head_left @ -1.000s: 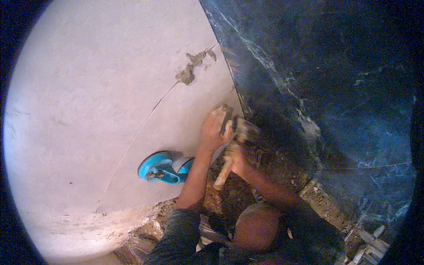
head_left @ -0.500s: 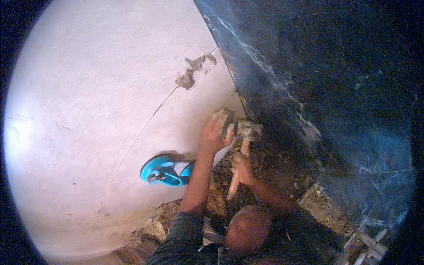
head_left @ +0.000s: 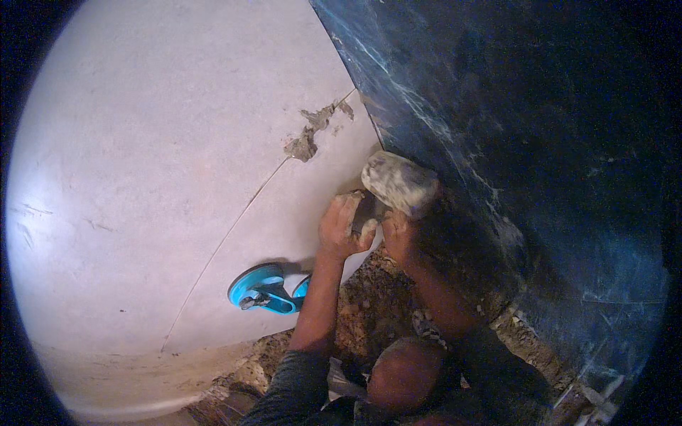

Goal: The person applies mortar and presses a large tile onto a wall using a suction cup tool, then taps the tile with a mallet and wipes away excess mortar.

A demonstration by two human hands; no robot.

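My left hand (head_left: 341, 224) is at the lower right edge of a large white slab (head_left: 156, 142), fingers curled round something dark I cannot make out. My right hand (head_left: 399, 231), just beside it, grips a mallet, whose pale, stained head (head_left: 398, 179) lies over the corner where the slab meets a dark, white-veined panel (head_left: 561, 113); its handle is mostly hidden. Below my left hand, a turquoise double suction lifter (head_left: 259, 290) sits on the slab, partly behind my forearm. Higher up, a grey mortar smear (head_left: 304, 145) crosses a thin line in the slab.
Rough soil and rubble (head_left: 362, 305) fill the gap below the slab and panel. Pale broken strips (head_left: 597, 397) lie at the lower right. A rounded patch of bare skin (head_left: 401, 376) and dark clothing show between my forearms.
The mallet head has risen along the corner and turned, looking larger, with my right hand following it upward. My left hand has stayed by the slab's edge. The view has shifted slightly.
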